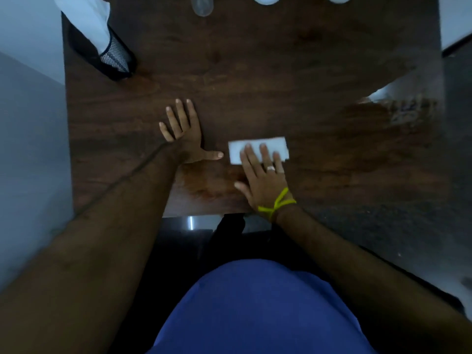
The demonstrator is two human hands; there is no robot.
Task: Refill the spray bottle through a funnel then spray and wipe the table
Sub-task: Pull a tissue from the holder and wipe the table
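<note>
Right hand (263, 175) flat, fingers straight, pressing white folded cloth (258, 149) onto dark wooden table (255, 72) near front edge. Left hand (185, 134) spread flat on table, just beside cloth. Clear bottle (201, 5) at far edge, blurred. No legible writing anywhere.

The picture is dim and bluish, with soft focus all over. The brightest patch is a glare on the table (255, 72) at 2 o'clock, where the wet sheen breaks the wood grain — the light seems to fall from that side. The cloth (258, 145) near centre shows pale but unsharp. Forearms at 7 and 5 o'clock are dark, stretched and smeared — wide-angle distortion. Things at 12 o'clock are blurred and cut off.
</note>
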